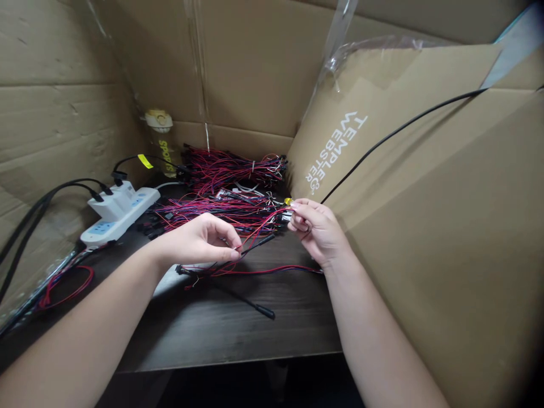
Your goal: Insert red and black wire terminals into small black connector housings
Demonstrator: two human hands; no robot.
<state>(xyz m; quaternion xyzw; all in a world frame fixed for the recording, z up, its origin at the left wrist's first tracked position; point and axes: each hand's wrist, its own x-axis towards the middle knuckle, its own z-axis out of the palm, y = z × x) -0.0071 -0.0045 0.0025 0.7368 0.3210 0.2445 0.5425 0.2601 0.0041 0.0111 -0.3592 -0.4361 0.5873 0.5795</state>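
Cardboard [42,124] walls the scene at left, rear and right. Black cords [32,212] run at far left to a white adapter [113,203] on the power strip [123,218]; a red wire loop [92,277] lies below the strip. Next, a cable with a yellow tag [145,161] passes in front of the yellow-capped bottle [160,122]. The left hand [208,241] is palm inward over the table [297,326], thumb and index fingertip closed together on thin red wires [257,228], the other fingers bent and partly hidden. Behind lie two bundles of red and dark wires, the far bundle [229,167] and the near bundle [212,212]. Nearer the viewer, loose wires [272,271] cross the table, with a black rod [266,311] resting below them. The held wires rise rightward from the left fingertips, in front of the near bundle, to the right hand [317,229]. Its thumb and index finger pinch them beside a small yellow piece [288,201]; the remaining fingers curl toward the palm. At right, a black cable [382,139] slants across cardboard bearing white lettering [335,150], "TEMPLE & WEBSTER".
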